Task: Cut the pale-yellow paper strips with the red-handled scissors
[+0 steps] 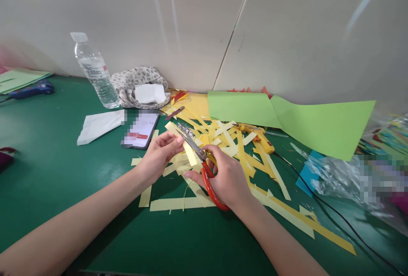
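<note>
Tabletop (57,157) open at left; paper strips (241,152) clutter centre, wall (191,25) behind.

Txt on bottle label (92,68), phone (145,127) prob. illegible.

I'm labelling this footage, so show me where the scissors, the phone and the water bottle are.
Scissors (201,153): head view, on the metal near the pivot.
Phone (144,129): head view, on the screen.
Water bottle (94,70): head view, on the label.

One pair of scissors (198,151), one phone (145,128), one bottle (97,74), one patterned pouch (143,75) and two glue guns (265,142) (36,90) are counted; yellow strips (181,203) cannot be reliably counted.
</note>
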`<state>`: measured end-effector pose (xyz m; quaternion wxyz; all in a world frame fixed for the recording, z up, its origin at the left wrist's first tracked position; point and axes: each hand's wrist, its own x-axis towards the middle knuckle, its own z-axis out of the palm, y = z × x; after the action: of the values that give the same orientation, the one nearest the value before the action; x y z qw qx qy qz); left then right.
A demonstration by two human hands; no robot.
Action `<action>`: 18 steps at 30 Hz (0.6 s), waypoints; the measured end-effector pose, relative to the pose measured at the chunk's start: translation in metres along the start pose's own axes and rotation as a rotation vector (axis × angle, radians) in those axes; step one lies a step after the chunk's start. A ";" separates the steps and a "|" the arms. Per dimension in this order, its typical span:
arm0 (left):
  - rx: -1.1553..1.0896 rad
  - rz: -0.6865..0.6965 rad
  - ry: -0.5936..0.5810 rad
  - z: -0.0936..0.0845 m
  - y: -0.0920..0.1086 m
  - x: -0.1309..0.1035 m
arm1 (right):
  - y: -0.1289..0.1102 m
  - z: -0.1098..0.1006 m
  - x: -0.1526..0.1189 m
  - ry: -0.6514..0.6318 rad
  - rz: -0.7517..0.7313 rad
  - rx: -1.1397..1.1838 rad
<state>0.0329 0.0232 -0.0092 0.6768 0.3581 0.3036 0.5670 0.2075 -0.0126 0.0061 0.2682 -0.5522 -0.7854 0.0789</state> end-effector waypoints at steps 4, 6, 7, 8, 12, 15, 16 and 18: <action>0.013 -0.003 0.006 0.000 0.000 -0.001 | 0.001 0.000 0.000 0.027 -0.011 -0.003; 0.014 -0.003 -0.004 0.000 0.000 -0.001 | 0.002 0.001 0.000 0.049 -0.026 -0.008; 0.013 -0.002 -0.011 0.000 0.000 -0.001 | 0.002 0.001 0.001 0.059 -0.034 -0.011; 0.012 -0.002 -0.016 0.000 0.001 -0.001 | 0.002 0.001 0.001 0.066 -0.040 -0.014; 0.008 -0.009 -0.015 0.000 0.002 -0.001 | 0.002 0.000 0.002 0.055 -0.054 -0.008; 0.007 -0.021 -0.010 0.000 0.002 -0.001 | 0.002 -0.002 0.002 0.025 -0.043 -0.009; 0.009 -0.029 -0.018 0.000 0.002 0.000 | 0.001 -0.003 0.002 0.015 -0.037 -0.012; 0.018 -0.062 -0.056 -0.001 0.001 0.000 | 0.001 -0.004 0.002 0.001 -0.028 -0.016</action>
<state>0.0314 0.0238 -0.0091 0.6989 0.3704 0.3006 0.5328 0.2098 -0.0114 0.0093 0.2653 -0.5433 -0.7936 0.0686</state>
